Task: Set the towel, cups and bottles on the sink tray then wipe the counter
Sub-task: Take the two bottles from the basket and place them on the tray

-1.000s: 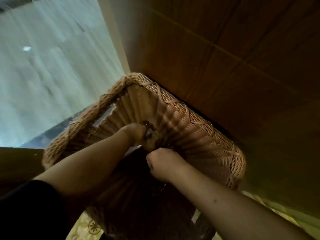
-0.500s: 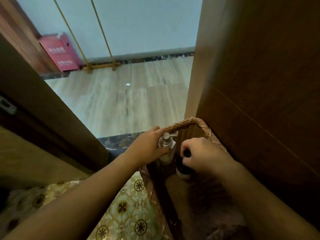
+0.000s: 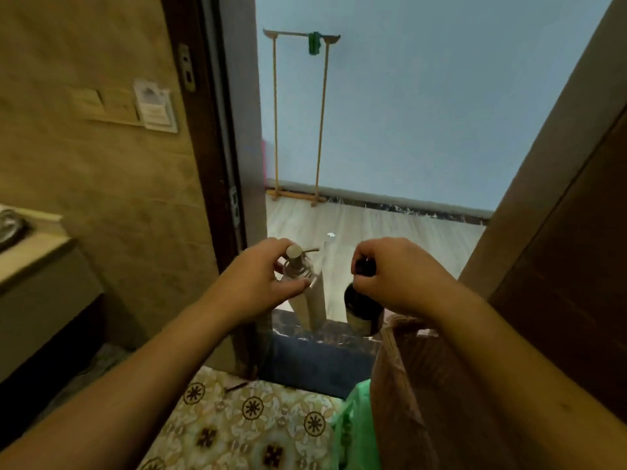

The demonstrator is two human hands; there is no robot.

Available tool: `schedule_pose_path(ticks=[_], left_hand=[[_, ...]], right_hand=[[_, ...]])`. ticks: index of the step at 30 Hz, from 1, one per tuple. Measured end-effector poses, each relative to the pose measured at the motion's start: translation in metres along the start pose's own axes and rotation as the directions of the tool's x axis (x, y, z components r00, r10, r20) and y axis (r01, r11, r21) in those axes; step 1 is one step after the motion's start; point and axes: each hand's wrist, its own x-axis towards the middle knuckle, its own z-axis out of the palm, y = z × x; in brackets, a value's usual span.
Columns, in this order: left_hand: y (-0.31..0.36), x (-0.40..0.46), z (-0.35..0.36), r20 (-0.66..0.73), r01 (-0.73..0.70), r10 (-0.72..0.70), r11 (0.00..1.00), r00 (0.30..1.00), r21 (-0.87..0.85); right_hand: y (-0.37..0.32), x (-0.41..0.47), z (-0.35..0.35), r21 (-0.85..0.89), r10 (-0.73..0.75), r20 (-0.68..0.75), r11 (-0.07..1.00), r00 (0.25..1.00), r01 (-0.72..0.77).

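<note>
My left hand (image 3: 263,278) grips a pale pump bottle (image 3: 310,300) by its neck, the pump head showing above my fingers. My right hand (image 3: 395,273) holds a dark bottle (image 3: 363,312) by its black cap, the body hanging below with a pale label. Both bottles hang in the air in front of an open doorway, above the wicker basket (image 3: 407,385) at lower right. The counter (image 3: 30,252) edge shows at far left. No towel or cups are in view.
A dark door frame (image 3: 217,164) stands just left of my hands and a wooden door (image 3: 559,232) to the right. Patterned floor tiles (image 3: 244,418) lie below. A green plastic bag (image 3: 353,432) sits beside the basket. A wooden rack stands in the room beyond.
Both hands have lifted the two bottles up out of the wicker basket. My view has risen from the basket to the doorway.
</note>
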Motion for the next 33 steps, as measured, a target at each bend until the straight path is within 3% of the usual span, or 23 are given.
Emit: schedule_pose_path(ticks=[8,19,26,33], left_hand=[[-0.118,-0.138,-0.17,-0.181,0.226,-0.199,0.965,0.963,0.137],[-0.223,-0.289,-0.315,-0.436,0.551,-0.458,0.828,0.774,0.108],[-0.296,-0.311,-0.366,-0.497,0.687,-0.578,0.725,0.647,0.05],[-0.387,-0.267,-0.432,-0.557,0.794,-0.671,0.606,0.489,-0.034]], right_hand=[[-0.2,0.042,0.094,0.089,-0.209,0.152,0.976,0.966,0.197],[-0.409,0.099,0.188,0.202,-0.509,0.237,0.859,0.828,0.47],[-0.505,0.167,0.246,0.305,-0.63,0.272,0.773,0.727,0.556],[-0.58,0.283,0.302,0.396,-0.727,0.31,0.685,0.613,0.611]])
